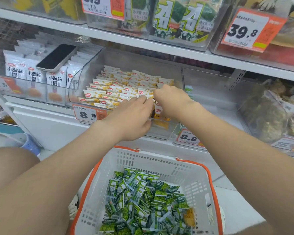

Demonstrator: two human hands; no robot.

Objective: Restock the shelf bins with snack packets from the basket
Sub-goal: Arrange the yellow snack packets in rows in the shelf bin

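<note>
Yellow packets (126, 85) rowed in middle bin (85, 72), centre frame; green packets (143, 200) loose in basket (185, 175), bottom. Judged light, crinkly, slick; best pinched at sealed ends. Right hand (171, 100) grip curled into yellow packets; left hand (131, 117) grip: cannot tell. Shelf edge (143, 43) low overhead; room in neighbouring bin (210, 78), right.

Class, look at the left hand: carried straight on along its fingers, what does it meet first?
The yellow packets in the clear bin, just beyond the left hand; depth is unclear, so it may already touch them.
</note>
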